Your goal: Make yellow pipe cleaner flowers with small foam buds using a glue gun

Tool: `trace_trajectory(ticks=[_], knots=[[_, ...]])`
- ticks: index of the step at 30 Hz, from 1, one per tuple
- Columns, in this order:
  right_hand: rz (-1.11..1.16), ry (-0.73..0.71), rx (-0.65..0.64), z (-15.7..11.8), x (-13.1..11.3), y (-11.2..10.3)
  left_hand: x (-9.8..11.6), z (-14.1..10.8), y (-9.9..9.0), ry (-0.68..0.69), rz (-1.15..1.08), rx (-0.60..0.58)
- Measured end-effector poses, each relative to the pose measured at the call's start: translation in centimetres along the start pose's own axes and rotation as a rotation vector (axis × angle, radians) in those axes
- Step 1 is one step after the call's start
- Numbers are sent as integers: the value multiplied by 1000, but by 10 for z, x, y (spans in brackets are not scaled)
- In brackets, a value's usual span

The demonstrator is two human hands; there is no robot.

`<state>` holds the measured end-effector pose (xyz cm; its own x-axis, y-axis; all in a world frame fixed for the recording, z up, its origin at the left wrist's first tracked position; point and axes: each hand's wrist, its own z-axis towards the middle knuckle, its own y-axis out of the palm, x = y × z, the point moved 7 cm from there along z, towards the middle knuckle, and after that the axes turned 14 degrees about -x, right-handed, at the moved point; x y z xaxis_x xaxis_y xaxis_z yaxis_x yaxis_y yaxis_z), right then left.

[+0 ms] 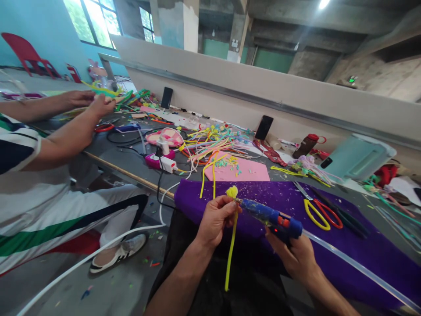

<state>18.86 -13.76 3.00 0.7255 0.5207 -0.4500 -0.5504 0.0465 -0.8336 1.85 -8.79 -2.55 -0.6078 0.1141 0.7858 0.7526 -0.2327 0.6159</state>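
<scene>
Between the fingertips of my left hand [215,219] is a yellow pipe cleaner [232,252], its top wound into a small round knob [232,191] and its straight end hanging down. My right hand [294,256] is wrapped round the handle of a blue hot glue gun [269,215], whose nozzle points left and touches or nearly touches the pipe cleaner just under the knob. A long clear glue stick [355,263] sticks out of the gun's back. Both hands are above a purple cloth [197,202] at the table's front edge.
Scissors [317,213] with yellow and red handles lie on the cloth at right. Beyond it are a pink sheet [253,170] with cut bits, a heap of pipe cleaners [217,142] and a power strip [159,159]. At left, a co-worker's hands [95,103] hold pipe cleaners.
</scene>
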Motion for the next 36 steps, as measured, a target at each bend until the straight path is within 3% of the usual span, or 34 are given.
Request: trace_trajectory(ticks=[10,15,23,26,29,32,36], knots=[[-7,-2,-49,3,-1,1,2,-1,0,6,5,10],[23,-1,11,3,1,-2,2,-1,0,1,0,12],[356,82,-72,4,10,2,3,0,-3,32,2,9],[499,193,-31,12,30,-3,5,-1,-2,56,5,-9],[660,319,64,18,66,-8,8,-1,-3,67,11,-22],[825,423,-25,21,101,-1,8,0,-6,64,8,-6],[788,490,-97,15,130,2,6,2,-9,61,1,2]])
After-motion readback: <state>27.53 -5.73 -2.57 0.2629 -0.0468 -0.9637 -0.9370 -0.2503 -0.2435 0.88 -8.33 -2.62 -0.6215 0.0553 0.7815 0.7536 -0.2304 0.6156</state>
